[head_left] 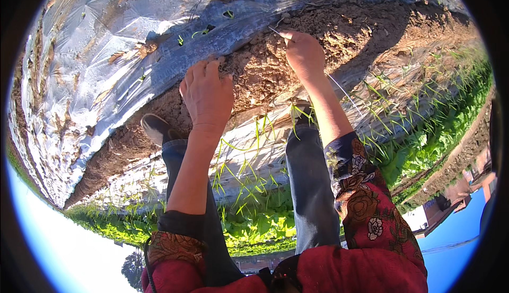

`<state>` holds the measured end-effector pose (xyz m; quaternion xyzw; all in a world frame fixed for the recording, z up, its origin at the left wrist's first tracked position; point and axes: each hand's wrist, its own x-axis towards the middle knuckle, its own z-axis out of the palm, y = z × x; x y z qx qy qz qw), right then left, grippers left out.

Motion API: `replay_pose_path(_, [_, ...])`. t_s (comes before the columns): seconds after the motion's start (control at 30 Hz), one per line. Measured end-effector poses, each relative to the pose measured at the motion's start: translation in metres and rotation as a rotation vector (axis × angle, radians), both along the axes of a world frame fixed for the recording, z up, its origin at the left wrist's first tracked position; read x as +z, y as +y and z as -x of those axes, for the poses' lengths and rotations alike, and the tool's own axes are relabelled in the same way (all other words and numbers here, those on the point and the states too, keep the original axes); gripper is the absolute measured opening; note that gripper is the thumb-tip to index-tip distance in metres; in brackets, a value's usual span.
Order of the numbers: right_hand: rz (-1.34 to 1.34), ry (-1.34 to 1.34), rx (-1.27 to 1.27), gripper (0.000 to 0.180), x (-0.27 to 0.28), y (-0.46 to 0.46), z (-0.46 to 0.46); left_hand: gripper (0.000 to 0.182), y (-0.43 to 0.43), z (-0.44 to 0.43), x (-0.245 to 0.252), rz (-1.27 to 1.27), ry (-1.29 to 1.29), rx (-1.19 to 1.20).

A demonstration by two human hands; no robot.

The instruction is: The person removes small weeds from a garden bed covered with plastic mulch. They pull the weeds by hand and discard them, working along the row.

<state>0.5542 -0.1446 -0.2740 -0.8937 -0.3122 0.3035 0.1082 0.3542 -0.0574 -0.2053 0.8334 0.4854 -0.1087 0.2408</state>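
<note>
My right hand (305, 53) is closed around a thin, stiff rod (345, 91), perhaps metal wire. One end pokes out past the fingers over the soil, and the other runs back beneath my forearm. My left hand (208, 94) is palm down with bent fingers at the border of the plastic mulch film (167, 64) and the bare soil (262, 68). Its palm side is hidden, so whether it holds anything does not show. Small green seedlings (203, 32) poke through holes in the film beyond my left hand.
My shoes, one of them the left shoe (154, 128), stand along the soil furrow. Nearer my body, slender green shoots (246, 177) rise from another film-covered bed. Leafy green plants (262, 229) grow behind it, and buildings (441, 209) appear at the lower right.
</note>
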Motion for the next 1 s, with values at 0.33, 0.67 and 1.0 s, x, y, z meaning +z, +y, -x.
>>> replay_pose_path(0.33, [0.224,-0.296,0.458,0.021,-0.032,0.077,-0.063,0.021,-0.079,0.028,0.164,0.672,-0.031,0.243])
replay_pose_path(0.67, [0.207,-0.255,0.611,0.022,-0.057,0.098,-0.064,0.034,-0.031,-0.048,-0.056,0.193,-0.292,0.140])
replay_pose_path(1.0, [0.173,-0.127,0.632,0.025,-0.034,0.079,-0.051,0.055,0.003,-0.084,-0.128,0.037,-0.206,-0.015])
